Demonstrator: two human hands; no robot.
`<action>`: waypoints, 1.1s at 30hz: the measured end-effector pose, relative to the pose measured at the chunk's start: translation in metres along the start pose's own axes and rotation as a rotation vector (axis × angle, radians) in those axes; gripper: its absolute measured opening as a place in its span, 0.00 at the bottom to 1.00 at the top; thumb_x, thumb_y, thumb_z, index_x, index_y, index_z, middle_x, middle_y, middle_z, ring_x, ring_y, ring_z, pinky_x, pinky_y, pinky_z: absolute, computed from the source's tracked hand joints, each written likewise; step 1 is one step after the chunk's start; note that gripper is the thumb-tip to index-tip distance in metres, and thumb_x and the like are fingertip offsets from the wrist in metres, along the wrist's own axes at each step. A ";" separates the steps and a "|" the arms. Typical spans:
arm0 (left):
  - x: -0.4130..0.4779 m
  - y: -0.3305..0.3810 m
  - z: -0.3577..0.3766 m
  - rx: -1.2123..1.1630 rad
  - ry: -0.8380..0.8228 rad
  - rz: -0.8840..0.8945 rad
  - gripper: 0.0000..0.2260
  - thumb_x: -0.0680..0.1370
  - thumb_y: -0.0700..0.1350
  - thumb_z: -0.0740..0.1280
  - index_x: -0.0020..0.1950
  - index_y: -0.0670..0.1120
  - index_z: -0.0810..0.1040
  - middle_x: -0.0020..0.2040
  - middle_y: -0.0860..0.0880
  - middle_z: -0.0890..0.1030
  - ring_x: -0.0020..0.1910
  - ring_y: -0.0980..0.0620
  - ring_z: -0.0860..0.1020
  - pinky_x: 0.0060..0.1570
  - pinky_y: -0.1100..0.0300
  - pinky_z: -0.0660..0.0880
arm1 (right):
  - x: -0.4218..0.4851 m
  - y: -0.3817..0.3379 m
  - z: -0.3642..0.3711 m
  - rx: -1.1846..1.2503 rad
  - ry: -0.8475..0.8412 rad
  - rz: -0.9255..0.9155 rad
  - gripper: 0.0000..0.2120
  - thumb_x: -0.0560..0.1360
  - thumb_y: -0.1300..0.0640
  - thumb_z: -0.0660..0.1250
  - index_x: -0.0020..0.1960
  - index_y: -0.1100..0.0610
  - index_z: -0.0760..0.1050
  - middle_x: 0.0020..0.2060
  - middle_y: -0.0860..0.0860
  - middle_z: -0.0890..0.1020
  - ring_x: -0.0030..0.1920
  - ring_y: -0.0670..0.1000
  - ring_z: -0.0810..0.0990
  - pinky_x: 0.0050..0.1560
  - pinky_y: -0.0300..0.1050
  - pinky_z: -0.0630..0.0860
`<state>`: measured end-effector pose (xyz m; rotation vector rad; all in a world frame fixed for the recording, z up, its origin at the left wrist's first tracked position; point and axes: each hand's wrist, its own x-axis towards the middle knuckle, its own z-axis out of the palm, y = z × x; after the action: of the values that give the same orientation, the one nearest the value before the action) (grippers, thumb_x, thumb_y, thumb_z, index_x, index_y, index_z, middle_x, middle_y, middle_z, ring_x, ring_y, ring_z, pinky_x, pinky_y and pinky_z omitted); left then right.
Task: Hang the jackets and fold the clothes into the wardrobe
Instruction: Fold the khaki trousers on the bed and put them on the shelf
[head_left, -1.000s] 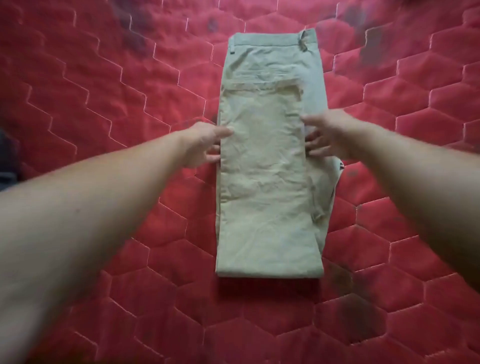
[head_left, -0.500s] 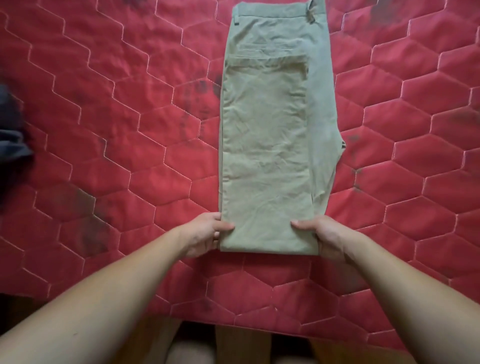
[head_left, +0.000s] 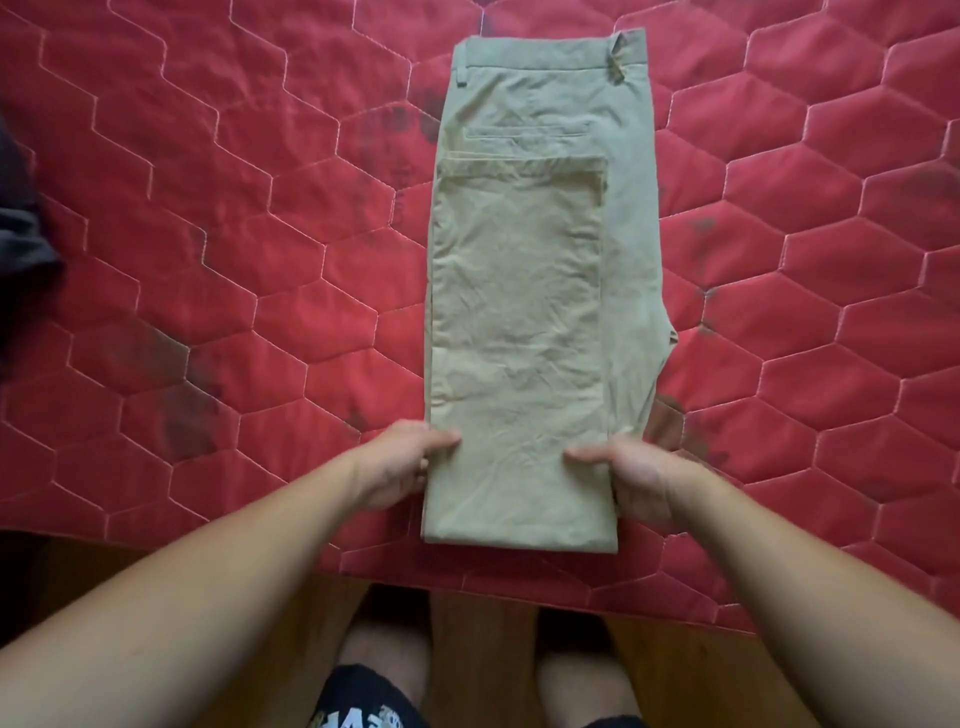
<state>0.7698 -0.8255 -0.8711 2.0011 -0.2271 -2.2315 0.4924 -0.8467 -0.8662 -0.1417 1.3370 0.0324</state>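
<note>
Soft, even, rather dim light; faint shadows; slight softness overall; wide-angle bowing and darkening at the frame's edges.

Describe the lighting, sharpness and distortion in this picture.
Head view: soft, even light, no glare; trousers sharp enough to show creases; red quilt stitching bows toward the edges from the wide lens; dark cloth at left is dim and indistinct.

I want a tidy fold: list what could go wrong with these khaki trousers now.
The left hand and right hand grip only the near fold of the khaki trousers; lifting may skew the already offset top layer. That fold lies near the red quilt's edge and could slip off.
</note>
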 end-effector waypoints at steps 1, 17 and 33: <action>0.005 0.015 0.000 -0.016 0.031 0.044 0.05 0.80 0.42 0.68 0.53 0.44 0.82 0.46 0.47 0.86 0.40 0.52 0.83 0.38 0.60 0.75 | 0.001 -0.017 0.000 -0.003 0.000 -0.039 0.14 0.79 0.59 0.67 0.64 0.58 0.80 0.56 0.55 0.86 0.57 0.56 0.85 0.61 0.54 0.79; 0.046 0.258 0.003 -0.066 0.299 0.737 0.07 0.83 0.43 0.65 0.54 0.43 0.81 0.51 0.43 0.85 0.46 0.48 0.85 0.46 0.53 0.83 | 0.035 -0.263 0.020 -0.007 0.442 -0.802 0.09 0.78 0.54 0.67 0.45 0.57 0.83 0.46 0.55 0.87 0.52 0.58 0.86 0.57 0.61 0.82; 0.079 0.331 -0.005 0.141 0.431 0.822 0.08 0.82 0.44 0.63 0.49 0.45 0.80 0.46 0.48 0.81 0.44 0.52 0.78 0.50 0.54 0.78 | 0.049 -0.331 0.003 -0.375 0.701 -0.961 0.14 0.74 0.50 0.63 0.40 0.62 0.74 0.34 0.51 0.72 0.37 0.50 0.70 0.38 0.49 0.68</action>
<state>0.7663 -1.1657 -0.8817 1.8907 -0.9607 -1.2874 0.5410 -1.1769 -0.8853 -1.1844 1.8170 -0.6307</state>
